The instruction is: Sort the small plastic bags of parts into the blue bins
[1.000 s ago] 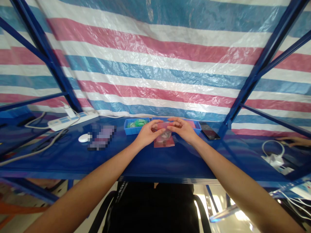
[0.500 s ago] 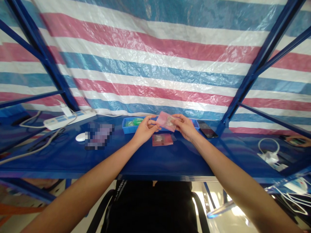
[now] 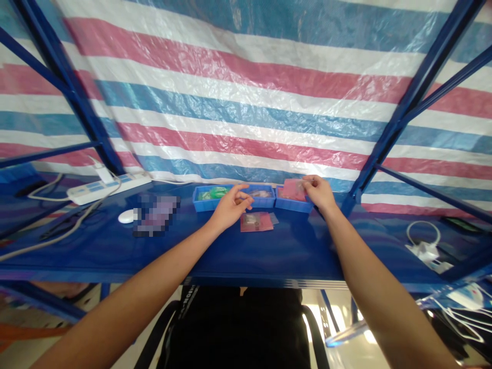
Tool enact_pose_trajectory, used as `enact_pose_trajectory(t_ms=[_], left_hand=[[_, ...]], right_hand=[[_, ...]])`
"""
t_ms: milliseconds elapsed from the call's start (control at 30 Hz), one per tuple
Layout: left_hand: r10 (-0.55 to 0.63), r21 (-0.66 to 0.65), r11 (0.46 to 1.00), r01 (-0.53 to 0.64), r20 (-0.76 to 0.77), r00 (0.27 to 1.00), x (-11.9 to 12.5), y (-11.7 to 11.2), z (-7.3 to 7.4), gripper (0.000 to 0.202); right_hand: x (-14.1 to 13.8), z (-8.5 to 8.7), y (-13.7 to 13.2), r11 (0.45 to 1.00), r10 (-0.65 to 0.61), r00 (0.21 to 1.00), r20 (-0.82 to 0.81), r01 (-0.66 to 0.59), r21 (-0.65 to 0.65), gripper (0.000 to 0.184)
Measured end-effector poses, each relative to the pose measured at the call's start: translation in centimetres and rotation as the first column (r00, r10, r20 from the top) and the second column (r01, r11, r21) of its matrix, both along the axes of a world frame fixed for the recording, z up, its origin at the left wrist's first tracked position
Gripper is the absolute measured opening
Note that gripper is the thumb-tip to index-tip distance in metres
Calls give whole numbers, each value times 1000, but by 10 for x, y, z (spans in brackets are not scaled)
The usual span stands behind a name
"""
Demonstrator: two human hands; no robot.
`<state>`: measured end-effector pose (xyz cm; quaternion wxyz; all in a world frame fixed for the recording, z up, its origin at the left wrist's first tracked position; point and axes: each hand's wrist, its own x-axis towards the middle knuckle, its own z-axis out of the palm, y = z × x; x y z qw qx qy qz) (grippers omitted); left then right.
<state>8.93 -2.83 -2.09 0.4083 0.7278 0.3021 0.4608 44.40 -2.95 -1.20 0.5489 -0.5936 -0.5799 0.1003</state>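
My right hand pinches a small pink plastic bag and holds it over the right blue tray at the back of the blue bench. My left hand hovers near the middle blue tray, fingers loosely apart, holding nothing. Pink bags lie flat on the bench just right of my left hand. The left blue tray holds green parts.
A white mouse and a blurred object lie at the left. A white power strip with cables sits at the back left. A white charger with cable lies at the right. Blue frame posts stand on both sides.
My right hand has carried the pink bag to the right, over the right tray. My left hand has let go of the bag and stayed near the middle tray.
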Motion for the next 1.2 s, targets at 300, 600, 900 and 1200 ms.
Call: enact_pose_trajectory(t_ms=[300, 600, 900, 1200], left_hand=[[82, 429, 889, 159, -492, 867, 0, -20, 7, 26], [73, 434, 865, 253, -608, 791, -4, -22, 9, 45], [85, 424, 876, 230, -605, 792, -5, -21, 8, 44], [107, 414, 893, 177, -577, 809, -4, -14, -1, 48]], right_hand=[[-10, -5, -2, 992, -49, 904, 425, 93, -85, 27], [-21, -2, -7, 995, -5, 850, 526, -47, 86, 26], [-39, 5, -20, 952, 250, 708, 660, -305, -34, 38], [-47, 12, -30, 959, 260, 765, 589, -278, -61, 43]])
